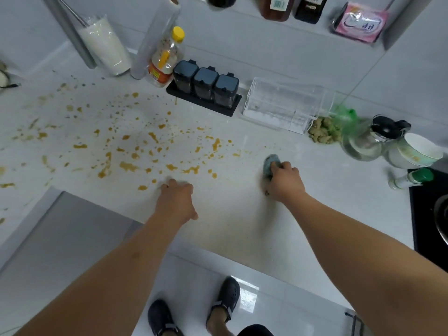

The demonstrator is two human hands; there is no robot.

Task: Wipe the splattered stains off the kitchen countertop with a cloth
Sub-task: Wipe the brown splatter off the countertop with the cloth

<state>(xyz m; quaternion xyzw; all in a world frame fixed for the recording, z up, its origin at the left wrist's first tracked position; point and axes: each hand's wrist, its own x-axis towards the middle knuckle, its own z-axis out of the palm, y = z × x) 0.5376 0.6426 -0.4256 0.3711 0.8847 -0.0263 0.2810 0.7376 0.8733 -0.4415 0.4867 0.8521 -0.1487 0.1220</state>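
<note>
Cloth [271, 163] under right hand [283, 181], stains [135, 151] well apart leftward.

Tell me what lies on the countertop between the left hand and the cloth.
In the head view, the stretch between the left hand and the cloth, gripped by the right hand, is bare countertop; the orange stains lie left of it.

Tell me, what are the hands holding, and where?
The right hand grips a grey-blue cloth bunched beneath its fingers, pressed on the countertop. The left hand holds nothing.
</note>
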